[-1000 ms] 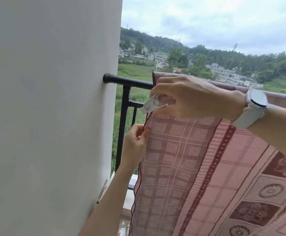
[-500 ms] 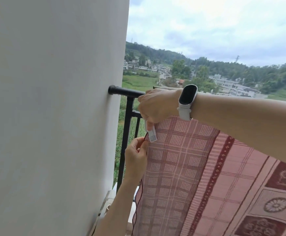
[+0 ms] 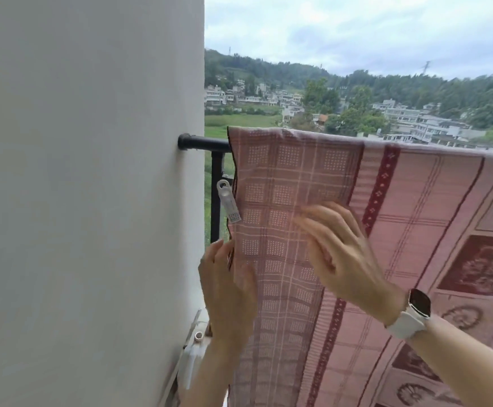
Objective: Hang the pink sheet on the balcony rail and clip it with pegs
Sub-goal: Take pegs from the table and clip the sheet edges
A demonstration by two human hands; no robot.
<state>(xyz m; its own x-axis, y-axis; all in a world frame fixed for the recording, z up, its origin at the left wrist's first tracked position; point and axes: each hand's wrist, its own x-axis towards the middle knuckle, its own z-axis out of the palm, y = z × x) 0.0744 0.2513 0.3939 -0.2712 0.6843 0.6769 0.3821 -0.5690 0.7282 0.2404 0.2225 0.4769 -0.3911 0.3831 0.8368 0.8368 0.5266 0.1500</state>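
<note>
The pink patterned sheet (image 3: 312,177) hangs folded over the black balcony rail (image 3: 201,143), covering most of it to the right. A white peg (image 3: 228,201) is clipped on the sheet's left edge, below the rail. My left hand (image 3: 227,289) rests against that left edge below the peg, fingers loosely extended; whether it pinches the cloth is unclear. My right hand (image 3: 339,254), with a white watch on its wrist, hovers blurred in front of the sheet, fingers spread and empty.
A white wall (image 3: 86,201) fills the left half, with the rail fixed into it. A black upright rail post (image 3: 215,198) stands left of the sheet. A white pipe fitting (image 3: 193,345) sits low by the wall. Beyond lie fields, houses and hills.
My right hand has let go of the peg, which now stays on the sheet's left edge, and dropped away from the rail. My left hand has moved lower along the edge.
</note>
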